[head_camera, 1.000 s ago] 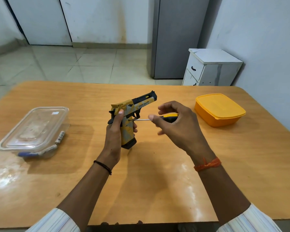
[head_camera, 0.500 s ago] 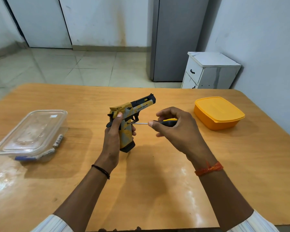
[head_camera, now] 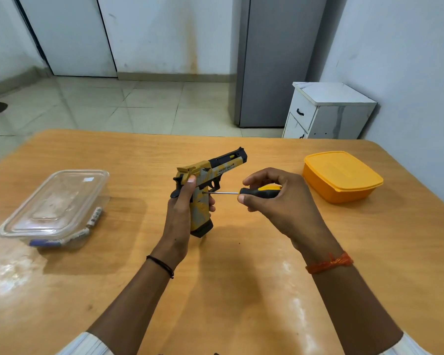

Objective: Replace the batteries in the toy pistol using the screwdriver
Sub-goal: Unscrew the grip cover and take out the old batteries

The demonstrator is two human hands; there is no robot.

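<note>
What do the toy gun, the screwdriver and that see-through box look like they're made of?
Toy pistol: probably matte plastic, with flat yellow, grey and black printed colour.
Screwdriver: thin shiny shaft, likely metal; smooth black and yellow handle, plastic or rubber.
Clear box: transparent glossy plastic; its contents show through.

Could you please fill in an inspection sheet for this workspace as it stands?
Surface: wooden table, glossy.
Job's things: toy pistol held upright; screwdriver tip at its grip.
Clutter: clear lidded container on the left; orange lidded box on the right.
Grippers: left hand holds the pistol; right hand holds the screwdriver.
Cables: nothing seen.
Surroundings: white cabinet, tiled floor.
</note>
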